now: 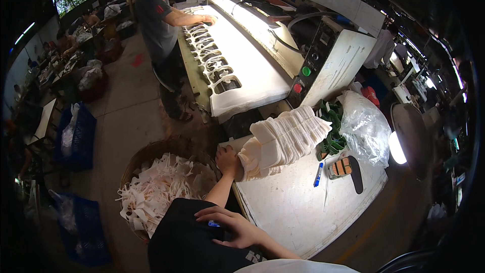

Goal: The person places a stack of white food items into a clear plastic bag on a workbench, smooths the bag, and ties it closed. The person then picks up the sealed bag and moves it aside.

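The leaning stack of white, flat-cut foam pieces lies on its side at the near-left corner of the white table, where the left hand closes its grip around the stack's lower end, fingers wrapped over the edge. Since the pieces fan out loosely, a one-ended hold could let them slide apart and spill into the round wicker basket of white offcuts just below. The left arm reaches forward, nearly straight, while the right hand rests open and flat on the black-clothed lap, holding nothing.

Bare table free near front; white stack, pen block behind.
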Available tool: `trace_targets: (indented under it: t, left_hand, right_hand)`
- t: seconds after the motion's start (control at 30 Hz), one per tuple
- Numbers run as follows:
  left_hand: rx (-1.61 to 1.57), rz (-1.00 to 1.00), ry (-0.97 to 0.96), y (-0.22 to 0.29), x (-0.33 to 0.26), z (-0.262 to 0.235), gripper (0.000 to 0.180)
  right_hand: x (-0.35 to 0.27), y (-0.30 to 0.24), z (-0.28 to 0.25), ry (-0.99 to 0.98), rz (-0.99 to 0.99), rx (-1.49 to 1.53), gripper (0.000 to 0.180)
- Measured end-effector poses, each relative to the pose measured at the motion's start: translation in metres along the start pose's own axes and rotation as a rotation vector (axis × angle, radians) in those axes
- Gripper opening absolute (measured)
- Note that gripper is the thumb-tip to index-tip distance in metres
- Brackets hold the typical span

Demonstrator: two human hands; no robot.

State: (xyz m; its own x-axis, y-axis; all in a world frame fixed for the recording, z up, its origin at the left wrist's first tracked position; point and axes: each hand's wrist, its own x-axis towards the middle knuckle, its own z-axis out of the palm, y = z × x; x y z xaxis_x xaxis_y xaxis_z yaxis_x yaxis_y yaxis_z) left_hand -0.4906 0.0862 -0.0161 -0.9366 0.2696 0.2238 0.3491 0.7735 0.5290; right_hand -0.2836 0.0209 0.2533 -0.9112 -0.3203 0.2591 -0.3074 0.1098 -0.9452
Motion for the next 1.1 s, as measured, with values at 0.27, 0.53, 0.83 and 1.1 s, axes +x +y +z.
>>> trace_targets:
  t: [0.27,0.53,0.83,1.1]
  left_hand:
    - [0.0,0.013,-0.003,0.007,0.003,-0.008,0.044]
    - [-0.03,0.015,-0.004,0.007,0.003,-0.012,0.042]
    - [0.011,0.008,-0.001,0.004,0.005,-0.007,0.041]
    - [0.052,0.013,-0.059,0.004,0.006,0.002,0.037]
  right_hand:
    - [0.047,0.02,-0.015,-0.135,-0.088,0.025,0.079]
    - [0.058,0.028,-0.018,-0.193,-0.103,0.009,0.086]
    - [0.05,0.023,-0.008,-0.117,-0.068,-0.005,0.091]
    - [0.037,0.017,-0.007,-0.004,-0.02,-0.102,0.078]
